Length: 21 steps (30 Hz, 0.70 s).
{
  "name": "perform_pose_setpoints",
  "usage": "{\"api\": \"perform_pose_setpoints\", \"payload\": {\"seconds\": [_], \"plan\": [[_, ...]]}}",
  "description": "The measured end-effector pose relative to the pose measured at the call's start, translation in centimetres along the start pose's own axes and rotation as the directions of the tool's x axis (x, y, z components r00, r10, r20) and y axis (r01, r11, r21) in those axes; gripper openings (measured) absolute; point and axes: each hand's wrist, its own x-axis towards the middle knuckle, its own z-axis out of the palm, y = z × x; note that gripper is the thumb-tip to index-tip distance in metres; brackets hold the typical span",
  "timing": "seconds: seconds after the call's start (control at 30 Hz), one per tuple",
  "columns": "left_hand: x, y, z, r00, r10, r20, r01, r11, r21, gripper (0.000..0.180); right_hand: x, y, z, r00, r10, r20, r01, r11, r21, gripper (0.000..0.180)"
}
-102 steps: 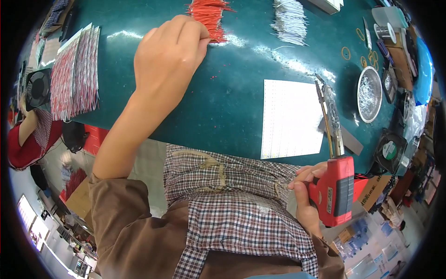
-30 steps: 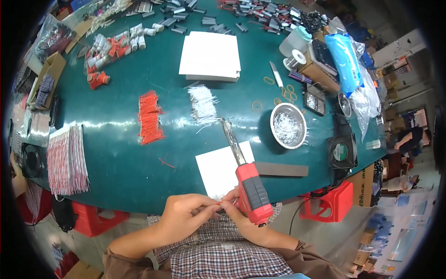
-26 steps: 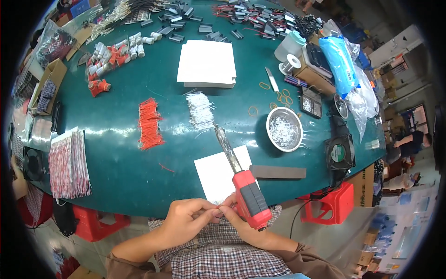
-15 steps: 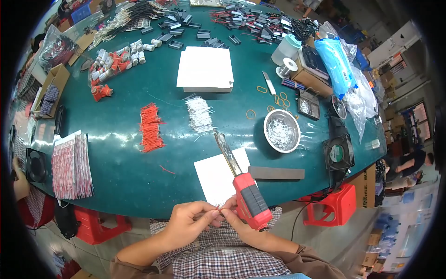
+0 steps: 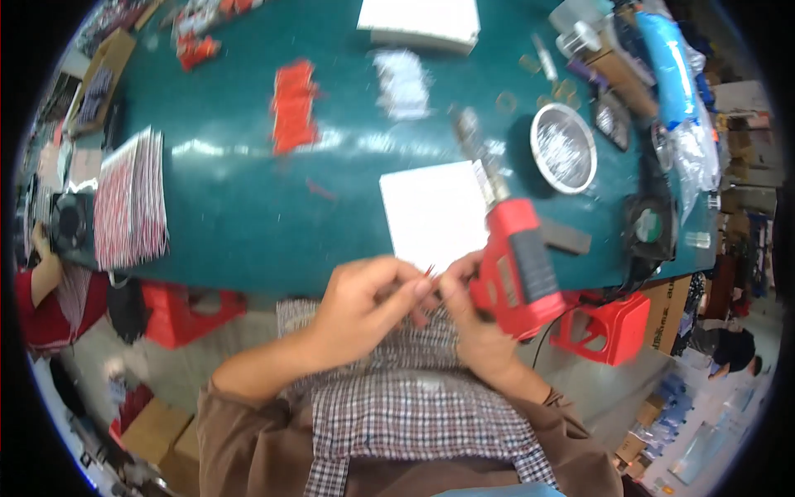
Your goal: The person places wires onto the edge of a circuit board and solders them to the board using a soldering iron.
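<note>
My left hand (image 5: 364, 302) pinches thin red wires (image 5: 430, 271) between thumb and fingertips. The thumb and forefinger of my right hand (image 5: 476, 319) meet it at the same wires, and their ends are too small to make out. Against my right hand's curled fingers rests a red-and-black gun-shaped tool (image 5: 530, 261), its long metal barrel pointing away over the table. A white pad (image 5: 431, 207) lies just beyond my fingertips. Farther off are a bundle of short red wires (image 5: 296, 108) and one of white wires (image 5: 402, 83).
A bowl (image 5: 571, 166) of silvery bits sits right of the barrel, near a dark bar (image 5: 567, 237) and a small fan (image 5: 650, 228). Red-and-white wire strips (image 5: 131, 203) hang over the left edge. White boards (image 5: 422, 21) are stacked at the back. Red stools (image 5: 609, 331) stand below.
The view has tipped nearer my body, so the table things sit higher. The tool's barrel has moved right relative to the white pad. Both hands still meet at the wires.
</note>
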Motion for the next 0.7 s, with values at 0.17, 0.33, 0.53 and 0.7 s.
{"api": "perform_pose_setpoints", "payload": {"seconds": [0.17,0.33,0.53,0.7], "plan": [[0.6,-0.4,-0.1,0.996,-0.092,-0.012,0.090,0.991,-0.100,0.019,1.1,0.7,0.2,0.993,-0.119,-0.023,0.118,0.992,-0.049,0.039],[0.5,-1.0,-0.4,0.985,-0.173,0.026,0.175,0.969,-0.176,0.021,0.7,0.9,0.6,0.997,-0.030,-0.078,0.034,0.998,0.054,0.041],[0.4,-0.9,-0.6,0.986,-0.153,0.060,0.160,0.977,-0.139,0.015,0.4,1.1,0.4,0.999,-0.017,-0.037,0.019,0.999,0.045,0.044],[0.4,-0.4,-1.0,0.990,-0.122,0.066,0.127,0.990,-0.065,0.012,0.4,1.3,0.1,0.998,-0.059,0.002,0.059,0.995,-0.075,0.042]]}}
